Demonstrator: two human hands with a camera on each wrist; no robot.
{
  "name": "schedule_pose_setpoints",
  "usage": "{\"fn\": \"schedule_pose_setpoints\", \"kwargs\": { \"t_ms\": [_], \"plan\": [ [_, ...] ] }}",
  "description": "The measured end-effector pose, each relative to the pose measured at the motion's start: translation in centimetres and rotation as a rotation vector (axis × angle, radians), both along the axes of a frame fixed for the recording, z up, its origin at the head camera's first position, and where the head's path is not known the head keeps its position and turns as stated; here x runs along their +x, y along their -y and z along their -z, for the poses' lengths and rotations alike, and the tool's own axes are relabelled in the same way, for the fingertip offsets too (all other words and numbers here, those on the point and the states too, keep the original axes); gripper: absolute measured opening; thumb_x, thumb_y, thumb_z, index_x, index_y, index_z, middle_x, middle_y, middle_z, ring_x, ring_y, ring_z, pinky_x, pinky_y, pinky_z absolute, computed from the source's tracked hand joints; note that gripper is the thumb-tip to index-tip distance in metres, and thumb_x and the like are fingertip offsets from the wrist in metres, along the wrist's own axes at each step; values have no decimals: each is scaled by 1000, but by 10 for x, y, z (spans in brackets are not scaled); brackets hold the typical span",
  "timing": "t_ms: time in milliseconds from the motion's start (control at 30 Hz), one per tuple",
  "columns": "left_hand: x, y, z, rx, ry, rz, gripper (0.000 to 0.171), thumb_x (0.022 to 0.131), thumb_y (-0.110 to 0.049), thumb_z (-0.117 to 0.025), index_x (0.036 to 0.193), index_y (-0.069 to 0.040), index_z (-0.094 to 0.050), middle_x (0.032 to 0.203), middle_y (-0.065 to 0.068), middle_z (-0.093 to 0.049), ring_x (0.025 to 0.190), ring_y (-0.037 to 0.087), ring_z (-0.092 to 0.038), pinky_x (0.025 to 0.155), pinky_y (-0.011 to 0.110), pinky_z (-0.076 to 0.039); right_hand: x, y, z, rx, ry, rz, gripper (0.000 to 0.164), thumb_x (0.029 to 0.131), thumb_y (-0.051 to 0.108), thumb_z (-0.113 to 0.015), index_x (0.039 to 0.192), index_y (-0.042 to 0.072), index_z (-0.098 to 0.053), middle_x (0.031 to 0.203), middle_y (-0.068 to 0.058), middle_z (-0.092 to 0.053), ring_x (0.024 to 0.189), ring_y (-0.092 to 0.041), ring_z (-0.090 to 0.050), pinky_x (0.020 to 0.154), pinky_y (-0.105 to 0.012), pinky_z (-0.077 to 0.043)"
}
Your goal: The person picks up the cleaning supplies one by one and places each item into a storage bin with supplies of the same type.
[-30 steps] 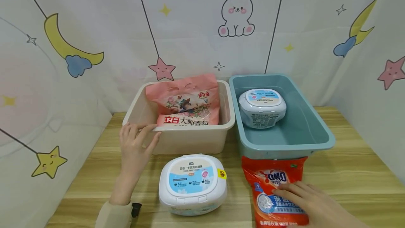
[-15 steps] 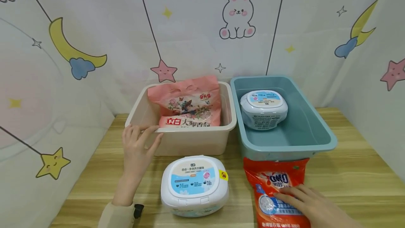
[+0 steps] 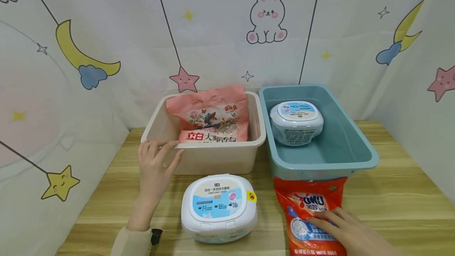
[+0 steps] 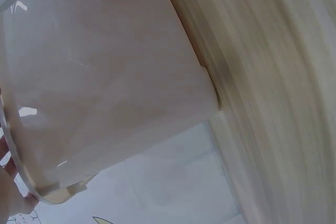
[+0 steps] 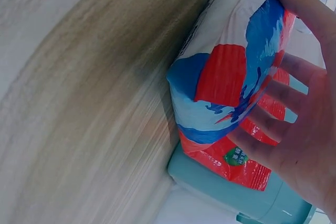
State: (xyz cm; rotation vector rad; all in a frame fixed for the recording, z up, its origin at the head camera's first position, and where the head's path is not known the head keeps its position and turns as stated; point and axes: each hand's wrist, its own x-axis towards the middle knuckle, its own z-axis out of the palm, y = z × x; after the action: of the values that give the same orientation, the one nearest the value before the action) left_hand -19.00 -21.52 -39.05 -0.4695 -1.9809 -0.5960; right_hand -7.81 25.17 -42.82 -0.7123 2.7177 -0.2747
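In the head view my left hand (image 3: 155, 165) holds the front-left rim of a cream plastic basin (image 3: 217, 161), fingers over the edge and thumb on the outer side. A pink laundry detergent bag (image 3: 213, 115) leans inside that basin. My right hand (image 3: 350, 228) rests on a red detergent bag (image 3: 305, 196) lying on the table. The right wrist view has my right hand's fingers (image 5: 278, 98) spread across the bag (image 5: 223, 74), mostly straight. Between the hands stands a white lidded laundry-pod box (image 3: 218, 208), touched by neither.
A teal basin (image 3: 321, 165) stands beside the cream one, behind the red bag. Inside it, at the left, sits another white lidded box (image 3: 296, 123). The wooden table (image 3: 96, 208) meets a patterned curtain (image 3: 220, 42) at the back and sides.
The head view has shifted slightly, moving everything a little down and right in the picture. Both hands keep their places on the cream basin and the red bag.
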Motion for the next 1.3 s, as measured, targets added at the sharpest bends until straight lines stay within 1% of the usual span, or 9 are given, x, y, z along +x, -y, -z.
{"fn": "schedule_pose_setpoints", "kwargs": {
  "t_ms": [233,333,500,633,733,933,1033,1167,1300],
  "plan": [
    [-1,1,-2,8,-1,12,21,83,-21,-73,98,-6,-72,92,13,-61,89,35,-49,100,61,-30,-1,2,-1,3,7,19,85,63,81,-62,139,53,-36,137,3,-49,126,-27,-43,68,-30,-54],
    [-2,0,-3,9,1,13,21,80,-18,-75,98,-6,-72,92,13,-61,89,35,-49,100,62,-30,-2,3,-1,-5,13,28,84,62,80,-63,137,53,-38,136,2,-49,126,-29,-43,67,-29,-54],
    [-2,1,-3,8,5,8,21,81,-19,-74,97,-6,-71,92,13,-60,89,35,-49,100,62,-29,-3,5,-2,-21,17,15,81,64,77,-65,137,52,-39,134,2,-50,124,-27,-43,64,-21,-50],
    [0,0,-4,5,10,8,21,80,-17,-75,97,-6,-71,93,13,-61,89,35,-49,100,62,-29,-4,6,-3,-29,24,8,80,64,77,-65,136,51,-41,131,2,-50,118,-24,-44,62,-16,-47],
    [0,0,-4,6,14,8,23,76,-13,-77,97,-6,-71,93,13,-61,89,34,-49,100,61,-29,-4,6,-3,-26,31,6,79,65,77,-64,136,50,-42,130,2,-51,116,-23,-45,62,-16,-46],
    [0,-1,-3,5,19,8,23,76,-13,-78,97,-6,-71,94,13,-61,90,34,-49,100,61,-30,-4,5,0,-20,41,8,79,66,78,-62,137,49,-42,129,1,-51,117,-24,-45,62,-14,-46],
    [1,-1,-2,8,23,9,24,75,-12,-78,97,-6,-71,94,13,-61,90,34,-49,100,61,-29,-3,4,3,-17,45,11,73,70,74,-62,136,48,-44,128,1,-52,114,-23,-46,62,-15,-46],
    [1,-1,-2,5,28,4,24,75,-12,-79,97,-6,-71,94,13,-61,90,34,-49,101,61,-29,-3,3,6,-23,24,3,66,75,68,-62,134,43,-48,125,1,-54,108,-22,-48,63,-16,-47],
    [1,0,-2,3,27,1,24,76,-13,-78,98,-6,-71,94,13,-61,90,34,-49,101,61,-29,-2,2,8,-17,-13,-24,64,79,71,-56,135,42,-48,123,2,-55,105,-20,-48,63,-15,-46]
  ]
}}
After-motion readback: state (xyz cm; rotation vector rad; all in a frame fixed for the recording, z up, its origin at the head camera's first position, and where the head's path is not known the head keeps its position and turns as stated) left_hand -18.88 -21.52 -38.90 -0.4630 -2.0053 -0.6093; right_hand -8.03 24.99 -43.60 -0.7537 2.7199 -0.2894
